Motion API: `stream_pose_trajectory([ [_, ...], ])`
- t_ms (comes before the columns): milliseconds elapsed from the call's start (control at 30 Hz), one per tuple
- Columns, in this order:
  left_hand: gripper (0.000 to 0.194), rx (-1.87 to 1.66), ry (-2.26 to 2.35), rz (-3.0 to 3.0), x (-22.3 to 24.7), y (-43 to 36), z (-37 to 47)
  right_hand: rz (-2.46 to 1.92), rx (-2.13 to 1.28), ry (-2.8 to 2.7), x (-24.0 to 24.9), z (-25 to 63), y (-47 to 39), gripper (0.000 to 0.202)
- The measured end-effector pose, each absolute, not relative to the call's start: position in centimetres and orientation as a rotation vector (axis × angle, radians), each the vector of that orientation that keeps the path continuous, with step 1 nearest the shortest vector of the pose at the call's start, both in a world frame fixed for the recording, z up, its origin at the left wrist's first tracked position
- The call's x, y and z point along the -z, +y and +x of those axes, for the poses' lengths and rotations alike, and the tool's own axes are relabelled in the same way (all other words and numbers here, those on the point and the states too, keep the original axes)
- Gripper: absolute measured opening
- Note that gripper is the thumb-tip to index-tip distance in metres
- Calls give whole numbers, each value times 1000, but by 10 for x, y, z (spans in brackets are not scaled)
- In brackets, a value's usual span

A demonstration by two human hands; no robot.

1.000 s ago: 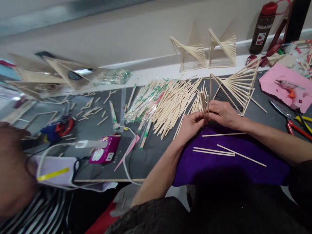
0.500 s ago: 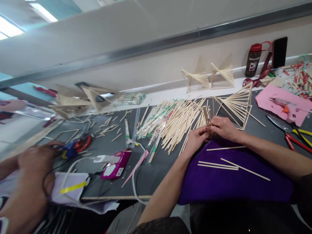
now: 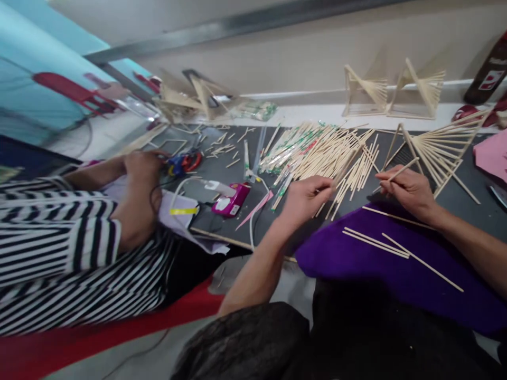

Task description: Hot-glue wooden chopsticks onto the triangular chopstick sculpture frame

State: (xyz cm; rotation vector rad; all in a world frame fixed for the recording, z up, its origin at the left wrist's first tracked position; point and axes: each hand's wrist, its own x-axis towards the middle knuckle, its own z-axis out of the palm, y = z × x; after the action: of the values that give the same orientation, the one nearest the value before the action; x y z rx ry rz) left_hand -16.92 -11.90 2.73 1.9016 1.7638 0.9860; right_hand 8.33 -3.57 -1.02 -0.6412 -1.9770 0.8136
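Observation:
My left hand (image 3: 308,198) is closed at the near edge of the pile of wooden sticks (image 3: 322,158); thin sticks seem to rise from its fingertips, but blur hides the grip. To the right, my right hand (image 3: 407,191) pinches a short wooden stick (image 3: 404,168), which points up and to the right. The two hands are apart. Just behind my right hand stands a fan-shaped stick frame (image 3: 439,145). Several loose sticks (image 3: 376,243) lie on the purple cloth (image 3: 356,264) below my hands.
At left, a person in a striped sleeve (image 3: 91,243) has a hand (image 3: 144,169) by blue-and-red pliers (image 3: 184,162). A magenta box (image 3: 231,199) with a white cable sits between us. Two stick models (image 3: 366,92) stand on the ledge; a dark bottle (image 3: 491,76) is at right.
My hands have moved apart from each other, and my right hand now shows a stick in its pinch. The view has turned left, showing more of the other person.

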Motion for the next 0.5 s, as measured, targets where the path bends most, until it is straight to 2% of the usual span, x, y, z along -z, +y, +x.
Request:
stream_pose_trajectory([
  [100,23,-720,1913,2096,-44,-153,-201,-664,-830,-2009,10,84,-33,17],
  [233,29,-357,1682,2305,-50,-187,-195,-667,-804,-2029,11,82,-30,18],
  [367,29,-239,1466,2503,-43,-198,-159,-692,-884,-2007,14,82,-28,26],
  [500,28,-164,1530,2661,-33,-181,-128,-736,-889,-2033,14,82,-29,33],
])
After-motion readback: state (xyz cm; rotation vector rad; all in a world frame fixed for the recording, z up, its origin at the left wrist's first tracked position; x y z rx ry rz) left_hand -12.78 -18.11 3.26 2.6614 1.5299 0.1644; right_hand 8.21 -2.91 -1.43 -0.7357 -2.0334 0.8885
